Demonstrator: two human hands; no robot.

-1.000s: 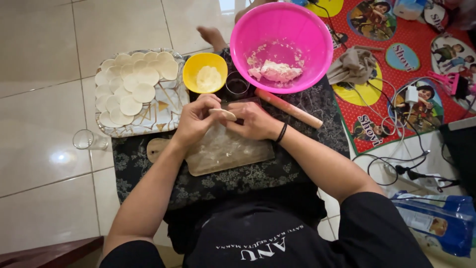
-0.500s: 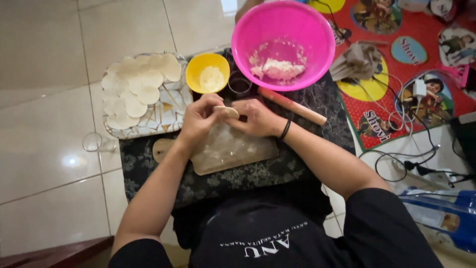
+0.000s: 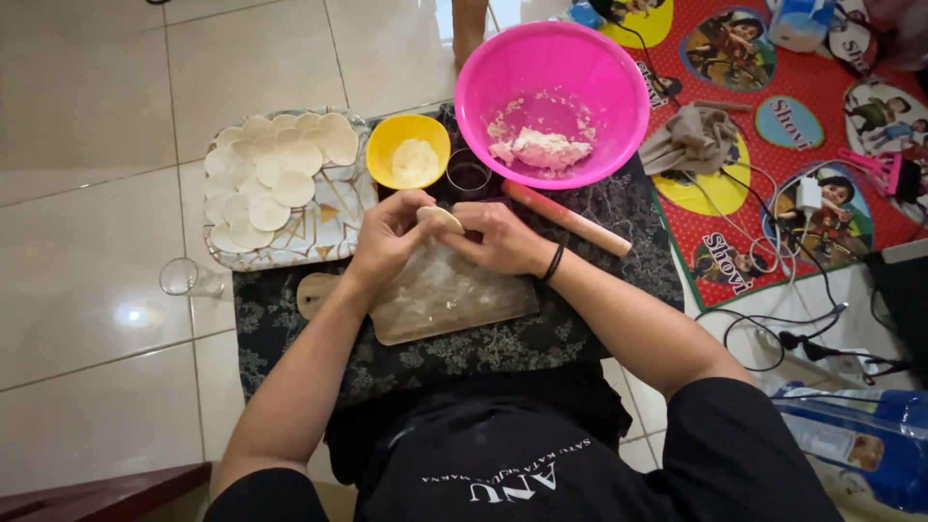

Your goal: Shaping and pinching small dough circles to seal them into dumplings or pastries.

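Both hands meet over the far edge of a floured wooden board [image 3: 449, 295] lying on a dark patterned cloth [image 3: 503, 343] on the floor. The left hand [image 3: 387, 237] and right hand [image 3: 498, 237] pinch a small folded dough piece [image 3: 440, 217] between their fingertips, holding it just above the board. At 12 o'clock stands a small dark cup [image 3: 469, 176]; at 11 o'clock, a yellow bowl [image 3: 409, 150]; at 1 o'clock, a pink basin [image 3: 551, 97] containing dough. A wooden rolling pin [image 3: 570, 220] lies at 2 o'clock. A tray [image 3: 333, 217] of round dough discs [image 3: 275, 179] sits at 10 o'clock.
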